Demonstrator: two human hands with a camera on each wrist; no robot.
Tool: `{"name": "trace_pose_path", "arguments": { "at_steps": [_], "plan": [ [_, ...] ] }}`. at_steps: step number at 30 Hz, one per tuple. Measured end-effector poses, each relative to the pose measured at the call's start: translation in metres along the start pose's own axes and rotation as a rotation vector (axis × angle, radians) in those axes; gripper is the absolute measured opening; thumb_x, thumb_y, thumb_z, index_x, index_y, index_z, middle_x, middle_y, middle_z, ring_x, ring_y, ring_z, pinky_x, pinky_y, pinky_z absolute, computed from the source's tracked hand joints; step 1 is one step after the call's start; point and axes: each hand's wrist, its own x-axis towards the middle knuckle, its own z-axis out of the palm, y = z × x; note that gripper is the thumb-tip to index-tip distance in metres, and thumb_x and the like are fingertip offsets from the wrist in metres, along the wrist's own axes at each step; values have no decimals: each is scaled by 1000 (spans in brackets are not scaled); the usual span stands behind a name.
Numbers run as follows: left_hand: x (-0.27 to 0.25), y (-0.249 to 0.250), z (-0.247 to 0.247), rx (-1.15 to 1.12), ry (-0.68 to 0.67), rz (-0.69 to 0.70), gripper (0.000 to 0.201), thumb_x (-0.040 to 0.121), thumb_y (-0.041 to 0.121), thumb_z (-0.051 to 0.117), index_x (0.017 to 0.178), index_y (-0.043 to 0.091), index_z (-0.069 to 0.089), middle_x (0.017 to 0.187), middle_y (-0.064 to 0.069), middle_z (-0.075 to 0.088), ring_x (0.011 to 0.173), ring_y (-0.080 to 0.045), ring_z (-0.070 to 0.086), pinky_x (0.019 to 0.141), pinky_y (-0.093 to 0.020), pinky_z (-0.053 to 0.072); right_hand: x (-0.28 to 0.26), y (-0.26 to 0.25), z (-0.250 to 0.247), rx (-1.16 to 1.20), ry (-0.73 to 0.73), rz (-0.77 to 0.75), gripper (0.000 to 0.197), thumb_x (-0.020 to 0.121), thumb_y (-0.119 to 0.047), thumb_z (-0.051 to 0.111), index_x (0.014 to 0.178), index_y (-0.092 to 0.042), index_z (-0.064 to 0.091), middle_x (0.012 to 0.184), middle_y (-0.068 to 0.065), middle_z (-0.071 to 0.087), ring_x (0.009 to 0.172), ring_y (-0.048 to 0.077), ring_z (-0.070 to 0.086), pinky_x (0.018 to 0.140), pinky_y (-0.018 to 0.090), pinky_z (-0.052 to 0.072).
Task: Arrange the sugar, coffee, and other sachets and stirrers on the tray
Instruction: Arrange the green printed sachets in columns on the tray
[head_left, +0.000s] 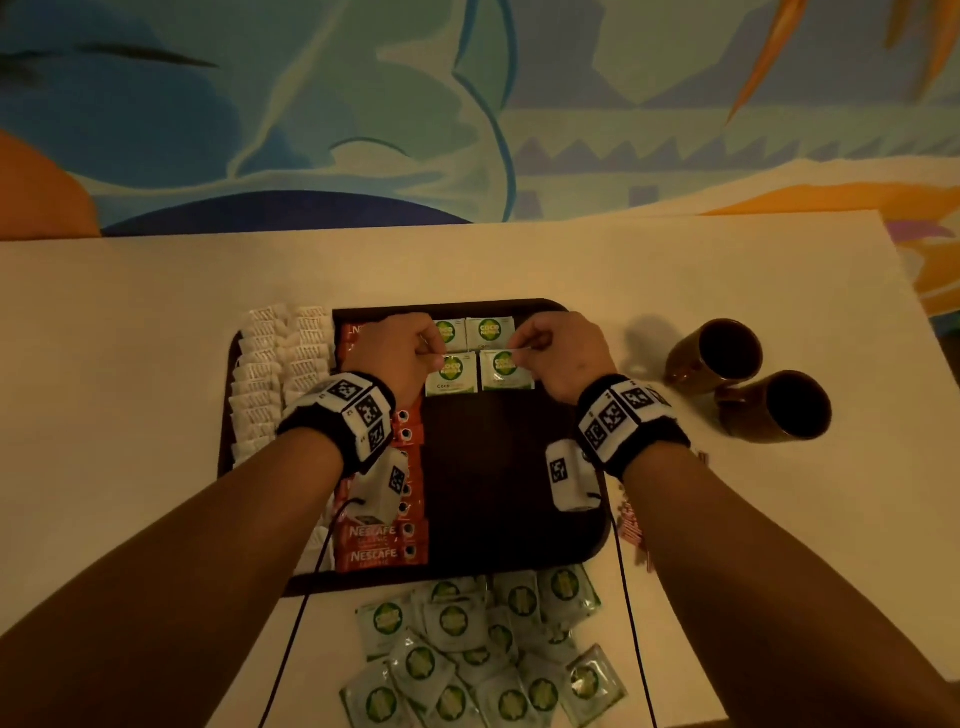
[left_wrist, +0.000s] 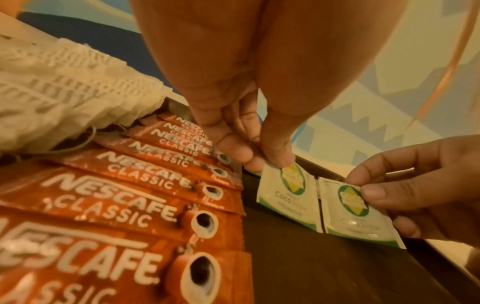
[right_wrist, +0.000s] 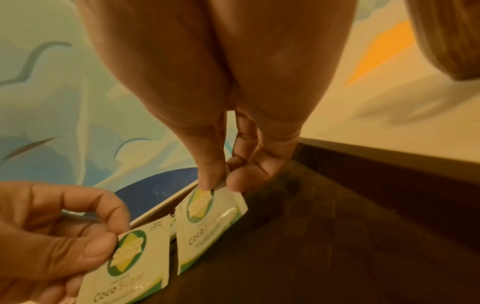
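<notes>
- The dark brown tray (head_left: 519, 519) lies flat on the table, its right half bare.
- White sachets (head_left: 270, 374) fill its left edge in two overlapping columns.
- Orange Nescafé Classic coffee sachets (head_left: 382, 543) run beside them in one overlapping column.
- Two green-and-white Coco Sugar sachets (head_left: 478, 332) lie side by side at the tray's far edge.
- My left hand (head_left: 397, 353) pinches the top of a third Coco Sugar sachet (head_left: 451, 375), just below them.
- My right hand (head_left: 563, 358) pinches a fourth sachet (head_left: 505, 371), just beside the third.
- A loose heap of Coco Sugar sachets (head_left: 483, 649) sits off the tray, in front of its near edge.
</notes>
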Motion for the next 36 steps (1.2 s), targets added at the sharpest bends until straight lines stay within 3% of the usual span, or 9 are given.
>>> {"name": "trace_pose_path", "arguments": {
  "at_steps": [5,8,13,36],
  "plan": [
    [11,-2,6,6,40,-9,8,88,13,73,90,19,70,84,8,69,75,0,60,65,-13,43,16,3,5,25,36,11,9,86,-17,81,89,-22,74,93,-2,71,85,13,67,74,21,52],
    [15,-5,8,3,80,-14,9,88,10,73,89,19,70,82,11,66,73,4,57,63,-10,39,22,4,8,21,73,8,10,86,-17,80,90,-20,71,95,0,70,86,15,66,77,26,56],
    [20,-7,7,3,123,-15,8,86,11,75,90,16,71,89,4,69,82,-10,62,77,-25,48,25,3,11,0,97,7,15,86,-17,81,96,-16,70,101,5,70,92,19,66,84,34,58],
    [25,-17,15,30,200,43,13,85,15,78,92,14,67,99,-7,59,89,-22,60,79,-32,50,26,-1,17,-47,127,15,26,87,-27,81,105,-13,68,106,6,68,96,21,66,86,39,60]
  ]
}}
